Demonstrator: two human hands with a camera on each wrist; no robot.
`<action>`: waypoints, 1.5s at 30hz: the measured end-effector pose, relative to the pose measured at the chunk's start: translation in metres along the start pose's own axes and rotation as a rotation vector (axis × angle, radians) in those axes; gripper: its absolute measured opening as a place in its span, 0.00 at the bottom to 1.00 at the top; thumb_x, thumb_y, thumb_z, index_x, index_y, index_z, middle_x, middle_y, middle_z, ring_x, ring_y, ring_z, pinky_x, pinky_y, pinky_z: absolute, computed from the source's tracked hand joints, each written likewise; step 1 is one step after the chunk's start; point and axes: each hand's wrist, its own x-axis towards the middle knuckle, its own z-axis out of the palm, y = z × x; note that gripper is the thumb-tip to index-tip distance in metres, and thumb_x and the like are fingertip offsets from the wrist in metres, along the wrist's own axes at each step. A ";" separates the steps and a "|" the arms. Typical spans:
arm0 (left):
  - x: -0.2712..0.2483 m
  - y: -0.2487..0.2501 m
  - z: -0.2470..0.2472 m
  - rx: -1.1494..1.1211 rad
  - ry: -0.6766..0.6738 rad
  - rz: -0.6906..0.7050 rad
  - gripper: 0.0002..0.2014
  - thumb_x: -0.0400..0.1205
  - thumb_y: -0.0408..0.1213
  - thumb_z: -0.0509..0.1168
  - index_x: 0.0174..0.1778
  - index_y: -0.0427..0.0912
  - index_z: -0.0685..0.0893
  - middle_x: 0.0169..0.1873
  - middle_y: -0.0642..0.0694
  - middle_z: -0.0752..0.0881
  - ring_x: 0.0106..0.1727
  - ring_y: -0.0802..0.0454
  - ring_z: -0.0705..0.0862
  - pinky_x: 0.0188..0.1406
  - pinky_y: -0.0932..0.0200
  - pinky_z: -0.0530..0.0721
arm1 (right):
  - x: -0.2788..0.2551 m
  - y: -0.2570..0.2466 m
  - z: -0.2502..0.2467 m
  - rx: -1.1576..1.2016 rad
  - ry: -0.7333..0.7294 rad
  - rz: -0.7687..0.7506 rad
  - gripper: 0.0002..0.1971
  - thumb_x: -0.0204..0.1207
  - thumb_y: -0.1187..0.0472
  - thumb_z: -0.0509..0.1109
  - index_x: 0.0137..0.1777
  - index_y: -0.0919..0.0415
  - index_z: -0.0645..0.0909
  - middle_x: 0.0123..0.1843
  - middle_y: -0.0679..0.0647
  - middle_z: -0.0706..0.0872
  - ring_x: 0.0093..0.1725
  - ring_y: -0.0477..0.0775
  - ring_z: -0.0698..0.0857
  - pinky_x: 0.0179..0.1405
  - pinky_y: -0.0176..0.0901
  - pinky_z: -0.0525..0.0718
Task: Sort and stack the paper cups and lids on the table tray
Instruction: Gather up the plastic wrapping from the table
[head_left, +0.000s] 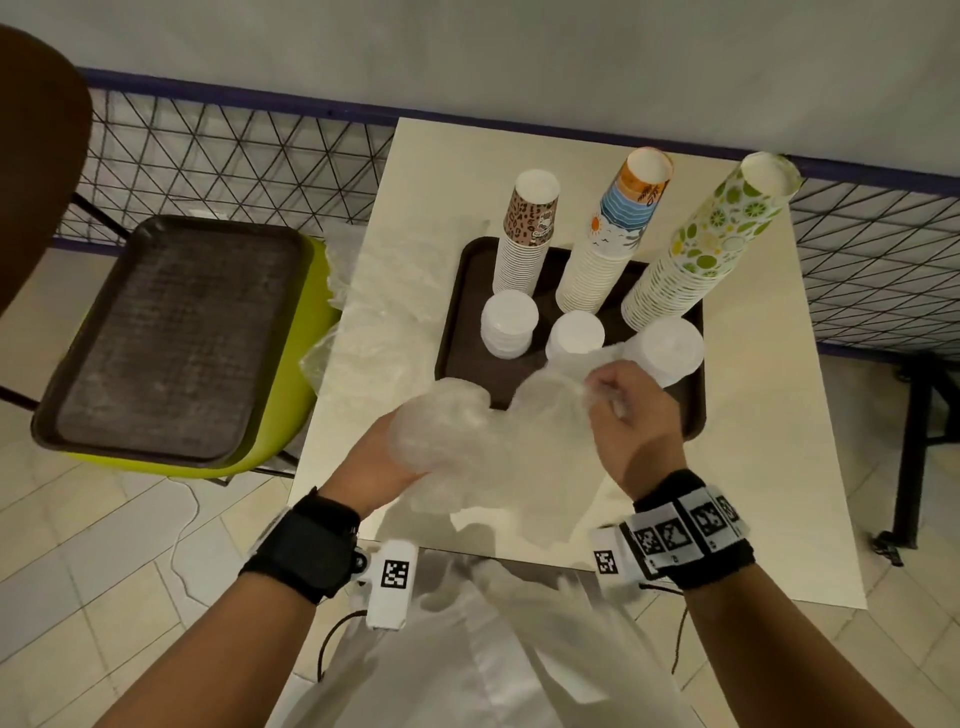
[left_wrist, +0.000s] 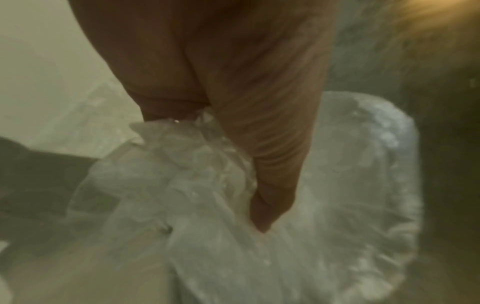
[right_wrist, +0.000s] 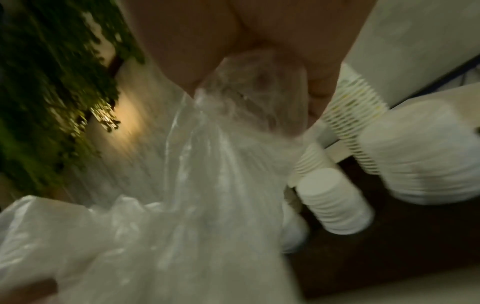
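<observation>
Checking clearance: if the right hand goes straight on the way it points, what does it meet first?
Likely the right-hand lid stack on the tray. The right hand, gripping the clear plastic bag, points up and away towards it. Depth is unclear; it may pass above the lids, with the lime-print cup stack behind.

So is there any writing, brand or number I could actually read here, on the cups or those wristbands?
No words or numbers can be read.
Leopard-print cup stack: a small emblem, too small to read.
Beach-print cup stack: pictures only, a dark mark too blurred to read.
Lime-print cup stack: pattern only.
Wristband tags: black-and-white square codes with tiny illegible marks beneath.
White lid stacks: blank.
</observation>
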 end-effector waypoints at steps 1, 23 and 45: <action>0.000 0.001 0.002 0.029 -0.007 0.006 0.22 0.63 0.54 0.76 0.51 0.52 0.88 0.42 0.56 0.92 0.49 0.52 0.89 0.60 0.47 0.86 | 0.002 -0.013 0.003 0.052 -0.076 0.019 0.11 0.77 0.72 0.64 0.46 0.55 0.81 0.45 0.52 0.86 0.45 0.37 0.82 0.48 0.25 0.76; -0.011 0.031 0.006 -0.440 0.058 -0.084 0.16 0.81 0.44 0.75 0.63 0.43 0.88 0.59 0.43 0.93 0.60 0.49 0.92 0.60 0.51 0.89 | -0.007 -0.062 0.069 0.243 -0.477 -0.094 0.20 0.72 0.72 0.76 0.61 0.52 0.84 0.54 0.49 0.90 0.58 0.50 0.88 0.62 0.50 0.86; 0.099 0.079 -0.091 0.144 -0.013 -0.065 0.30 0.72 0.55 0.82 0.71 0.66 0.81 0.63 0.47 0.84 0.67 0.49 0.86 0.65 0.46 0.89 | 0.027 -0.017 0.076 0.084 -0.302 0.134 0.19 0.76 0.72 0.72 0.52 0.42 0.83 0.50 0.43 0.89 0.51 0.41 0.87 0.48 0.23 0.79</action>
